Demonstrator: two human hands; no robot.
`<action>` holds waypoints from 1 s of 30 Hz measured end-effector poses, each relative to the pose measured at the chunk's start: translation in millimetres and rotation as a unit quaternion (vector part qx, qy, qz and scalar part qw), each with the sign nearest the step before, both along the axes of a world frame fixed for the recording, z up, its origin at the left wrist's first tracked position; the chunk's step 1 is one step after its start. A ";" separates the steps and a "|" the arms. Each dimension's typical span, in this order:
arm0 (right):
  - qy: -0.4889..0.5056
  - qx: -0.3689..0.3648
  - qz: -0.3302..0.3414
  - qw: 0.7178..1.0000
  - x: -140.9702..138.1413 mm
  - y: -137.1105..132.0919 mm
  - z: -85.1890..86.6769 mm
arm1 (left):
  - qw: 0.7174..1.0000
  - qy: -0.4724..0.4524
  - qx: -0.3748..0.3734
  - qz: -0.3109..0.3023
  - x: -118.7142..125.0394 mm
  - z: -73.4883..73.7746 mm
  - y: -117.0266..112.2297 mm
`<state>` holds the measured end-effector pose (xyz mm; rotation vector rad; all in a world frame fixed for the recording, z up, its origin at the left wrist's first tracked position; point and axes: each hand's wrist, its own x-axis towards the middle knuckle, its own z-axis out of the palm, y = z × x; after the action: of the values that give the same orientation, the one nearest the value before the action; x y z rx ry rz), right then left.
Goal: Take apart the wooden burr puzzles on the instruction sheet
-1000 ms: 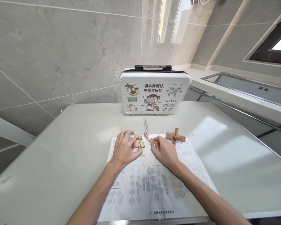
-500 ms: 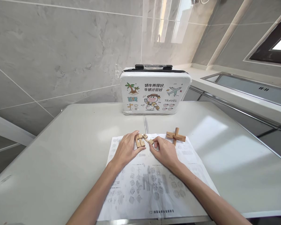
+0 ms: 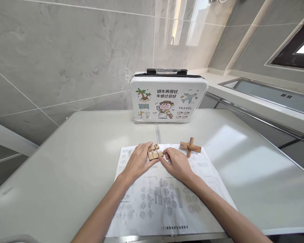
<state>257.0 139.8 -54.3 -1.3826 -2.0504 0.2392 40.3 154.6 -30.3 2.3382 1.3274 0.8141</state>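
Notched wooden puzzle pieces (image 3: 154,154) lie side by side on the printed paper sheet (image 3: 154,216), gaps showing between them. My left hand (image 3: 140,158) is curled around their left side, thumb along the near edge and fingers at the far left corner. From the right, my right hand (image 3: 176,162) pinches the rightmost puzzle piece (image 3: 160,153) between thumb and forefinger, close against the others. A cross-shaped wooden puzzle (image 3: 191,147), joined from interlocking bars, rests on the paper's upper right corner, beyond my right hand.
A white cartoon-printed case (image 3: 169,101) with a black handle, partly wrapped in clear plastic, stands at the back of the pale table (image 3: 91,148). The table's seam runs beneath the paper. To the right is a counter with a sink (image 3: 271,94); a tiled wall rises behind.
My right hand has moved slightly left, bringing its puzzle piece against the ones at my left hand. The gap between them has narrowed. The cross-shaped puzzle stays put.
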 end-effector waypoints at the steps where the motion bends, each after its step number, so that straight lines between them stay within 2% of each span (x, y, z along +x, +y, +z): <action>1: 0.000 0.001 0.005 1.000 -0.1 -0.4 0.6 | 1.000 -0.002 0.000 -0.010 0.5 1.3 0.1; 7: 0.004 -0.006 0.031 0.999 -0.9 -2.5 4.7 | 0.998 0.006 -0.005 -0.058 2.8 8.2 1.4; 14: 0.025 -0.033 0.037 0.998 -0.1 -3.4 6.8 | 1.000 0.003 -0.012 -0.029 -1.0 5.3 3.7; 18: 0.028 -0.045 0.036 0.998 -0.1 -3.7 9.2 | 1.000 0.008 -0.010 -0.010 -20.6 6.4 12.0; 21: 0.030 -0.049 0.037 0.998 -0.2 -3.8 9.9 | 0.999 0.001 -0.012 0.037 -41.8 7.7 19.1; 24: 0.034 -0.053 0.038 0.997 0.0 -3.8 10.1 | 0.998 0.003 -0.035 0.057 -60.4 7.4 23.8; 30: 0.038 -0.057 0.040 0.997 0.7 -4.4 10.6 | 0.995 0.012 -0.053 0.082 -80.9 4.5 27.8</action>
<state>257.7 135.4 -43.7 -1.3381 -2.0598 0.4423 -40.6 182.5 -25.8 2.1862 1.5509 0.7439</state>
